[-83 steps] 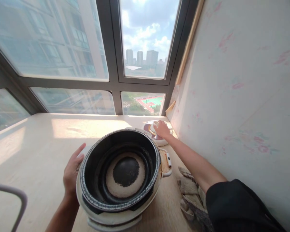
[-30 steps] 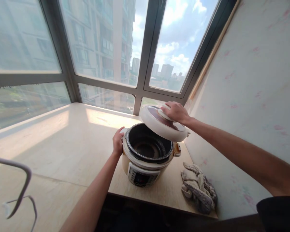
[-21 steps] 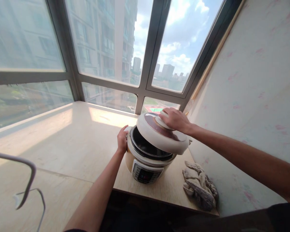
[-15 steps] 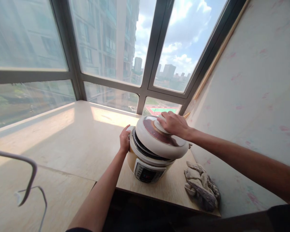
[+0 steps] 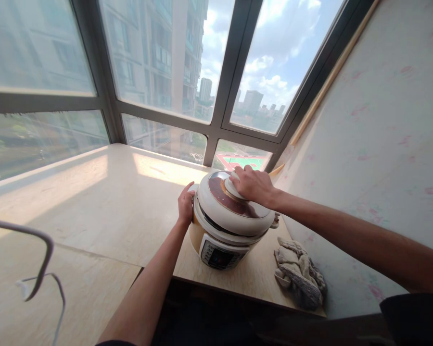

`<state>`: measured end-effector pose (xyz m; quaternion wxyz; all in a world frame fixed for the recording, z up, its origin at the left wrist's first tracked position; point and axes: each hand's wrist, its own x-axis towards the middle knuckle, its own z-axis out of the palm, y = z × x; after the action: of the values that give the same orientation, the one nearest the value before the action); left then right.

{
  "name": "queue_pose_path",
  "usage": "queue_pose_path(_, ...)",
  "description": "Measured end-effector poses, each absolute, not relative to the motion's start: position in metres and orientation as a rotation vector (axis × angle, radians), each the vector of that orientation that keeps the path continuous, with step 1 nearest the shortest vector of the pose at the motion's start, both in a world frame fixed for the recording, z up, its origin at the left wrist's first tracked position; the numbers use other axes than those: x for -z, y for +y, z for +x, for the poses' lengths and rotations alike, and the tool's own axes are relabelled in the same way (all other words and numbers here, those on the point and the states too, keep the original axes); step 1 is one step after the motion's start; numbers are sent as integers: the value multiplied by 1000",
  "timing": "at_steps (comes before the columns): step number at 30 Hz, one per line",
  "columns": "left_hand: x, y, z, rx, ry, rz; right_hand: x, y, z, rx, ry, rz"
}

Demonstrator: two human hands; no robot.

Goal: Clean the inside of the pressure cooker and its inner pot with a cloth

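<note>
An electric pressure cooker (image 5: 197,236) with a gold-coloured body and a dark control panel (image 5: 222,254) stands on the wooden ledge. Its white lid (image 5: 216,207), with a reddish-brown centre, lies over the top, and a dark gap shows along the front between lid and rim. My right hand (image 5: 254,185) is wrapped round the knob on top of the lid. At the cooker's left side, my left hand (image 5: 185,204) grips the side handle (image 5: 194,188), its thumb pointing up. The right side handle (image 5: 275,221) sticks out beyond the lid.
A crumpled grey-beige cloth (image 5: 299,274) lies right of the cooker, near the papered wall (image 5: 375,202). Windows with grey frames (image 5: 159,113) rise behind the wooden ledge (image 5: 130,202). A bent grey metal rod (image 5: 45,240) juts in from the left.
The lid has come down and slightly left under my right hand, narrowing the dark gap. My left hand stays at the handle. The view has shifted slightly.
</note>
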<state>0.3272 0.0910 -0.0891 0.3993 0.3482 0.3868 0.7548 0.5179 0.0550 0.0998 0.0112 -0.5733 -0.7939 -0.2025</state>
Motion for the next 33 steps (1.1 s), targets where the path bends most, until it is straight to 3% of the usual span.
queue_pose_path(23, 79, 83, 329, -1910, 1051, 894, -90, 52, 525, 635, -2534, -1630)
queue_pose_path(33, 84, 87, 328, -1889, 1044, 898, -93, 55, 519, 393, -2587, -1659)
